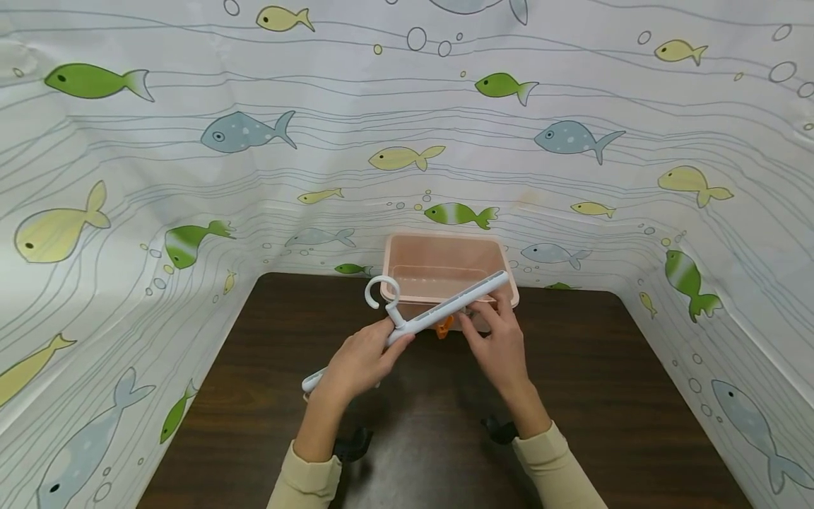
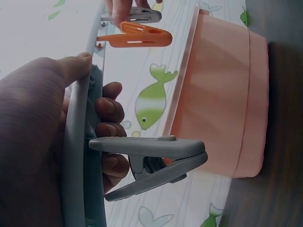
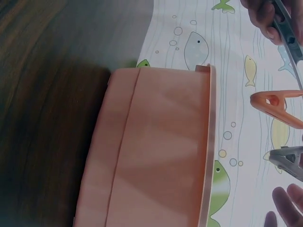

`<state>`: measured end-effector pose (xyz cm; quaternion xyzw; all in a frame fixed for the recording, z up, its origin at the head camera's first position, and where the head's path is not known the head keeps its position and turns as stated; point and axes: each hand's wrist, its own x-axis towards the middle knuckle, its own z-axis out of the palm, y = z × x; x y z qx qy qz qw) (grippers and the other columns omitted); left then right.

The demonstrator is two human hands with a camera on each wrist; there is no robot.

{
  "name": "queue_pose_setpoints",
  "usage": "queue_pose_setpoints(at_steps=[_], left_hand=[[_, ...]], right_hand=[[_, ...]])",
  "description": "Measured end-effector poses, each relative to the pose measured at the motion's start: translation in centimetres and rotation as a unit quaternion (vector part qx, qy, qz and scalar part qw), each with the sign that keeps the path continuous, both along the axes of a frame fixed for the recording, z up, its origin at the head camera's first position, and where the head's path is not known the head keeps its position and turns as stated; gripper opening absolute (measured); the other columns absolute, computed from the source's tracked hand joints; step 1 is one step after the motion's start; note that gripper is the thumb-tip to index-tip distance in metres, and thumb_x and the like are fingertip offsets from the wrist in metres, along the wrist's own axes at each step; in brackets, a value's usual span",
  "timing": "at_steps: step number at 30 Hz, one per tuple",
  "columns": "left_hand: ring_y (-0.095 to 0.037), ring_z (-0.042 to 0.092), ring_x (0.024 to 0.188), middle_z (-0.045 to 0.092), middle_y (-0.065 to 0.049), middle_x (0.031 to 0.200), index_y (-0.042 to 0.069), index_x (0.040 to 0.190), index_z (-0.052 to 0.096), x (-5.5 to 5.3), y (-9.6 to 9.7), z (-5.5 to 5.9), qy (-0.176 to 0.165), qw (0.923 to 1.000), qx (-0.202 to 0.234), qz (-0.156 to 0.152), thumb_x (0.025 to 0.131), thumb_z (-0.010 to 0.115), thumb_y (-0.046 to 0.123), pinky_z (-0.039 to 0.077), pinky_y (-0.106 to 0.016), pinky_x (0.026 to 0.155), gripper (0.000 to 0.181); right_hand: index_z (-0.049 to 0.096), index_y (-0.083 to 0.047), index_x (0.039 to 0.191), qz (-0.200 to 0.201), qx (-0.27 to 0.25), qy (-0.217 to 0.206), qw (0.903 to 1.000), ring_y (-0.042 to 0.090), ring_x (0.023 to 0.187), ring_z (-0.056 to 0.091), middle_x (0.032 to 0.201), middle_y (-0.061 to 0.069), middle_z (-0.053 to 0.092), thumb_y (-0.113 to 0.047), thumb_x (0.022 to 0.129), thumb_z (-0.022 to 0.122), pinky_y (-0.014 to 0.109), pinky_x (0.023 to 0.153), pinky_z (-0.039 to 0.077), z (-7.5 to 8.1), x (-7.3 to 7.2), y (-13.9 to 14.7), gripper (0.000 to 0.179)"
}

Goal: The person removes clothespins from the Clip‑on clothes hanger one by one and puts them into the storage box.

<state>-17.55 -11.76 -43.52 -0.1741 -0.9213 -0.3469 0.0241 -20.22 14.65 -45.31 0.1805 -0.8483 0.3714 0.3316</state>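
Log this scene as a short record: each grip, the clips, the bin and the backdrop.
Left grip: holds the hanger near its middle
Right grip: pinches a grey clip
Orange clip: on the hanger, between both grips
Second grey clip: on the hanger, beside the left grip
Pink bin: on the dark table, beyond the hanger
Backdrop: white, printed with fish

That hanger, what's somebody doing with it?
A person is holding a pale hanger above the dark table. The left hand grips it near the hook, while the right hand pinches a gray clip toward one end of it. An orange clip is on the hanger between the two hands, and another gray clip is by the left hand. Beyond them, a pink bin stands on the table.
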Motion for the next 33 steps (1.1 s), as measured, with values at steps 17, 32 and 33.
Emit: queue_pose_setpoints(at_steps=[17, 32, 33], left_hand=[[-0.012, 0.051, 0.063, 0.052, 0.003, 0.077, 0.022, 0.097, 0.056, 0.2, -0.1, 0.1, -0.021, 0.9996, 0.015, -0.005, 0.11, 0.059, 0.052, 0.043, -0.032, 0.058, 0.032], [-0.011, 0.052, 0.066, 0.053, 0.004, 0.077, 0.024, 0.097, 0.058, 0.3, -0.1, -0.1, -0.033, 0.9988, 0.028, -0.022, 0.109, 0.058, 0.056, 0.045, -0.032, 0.062, 0.034], [-0.011, 0.052, 0.067, 0.053, 0.005, 0.077, 0.025, 0.098, 0.058, 0.3, -0.1, -0.1, -0.033, 0.9988, 0.029, -0.022, 0.109, 0.058, 0.056, 0.045, -0.032, 0.062, 0.033]], right_hand=[[0.075, -0.01, 0.124, -0.03, -0.017, -0.011, 0.9994, 0.016, 0.078, 0.065, 0.121, 0.009, 0.069, -0.015, 0.105, 0.072, 0.045, 0.063, 0.057, -1.0, 1.2, 0.0, 0.02], [0.074, -0.008, 0.117, -0.019, -0.048, 0.026, 0.9983, 0.012, 0.082, 0.058, 0.115, 0.011, 0.063, -0.007, 0.106, 0.069, 0.028, 0.067, 0.051, -1.3, 1.3, -0.1, 0.013], [0.073, -0.008, 0.117, -0.011, -0.057, 0.021, 0.9981, 0.012, 0.085, 0.058, 0.116, 0.012, 0.063, -0.007, 0.106, 0.067, 0.026, 0.07, 0.05, -1.2, 1.3, -0.1, 0.013]])
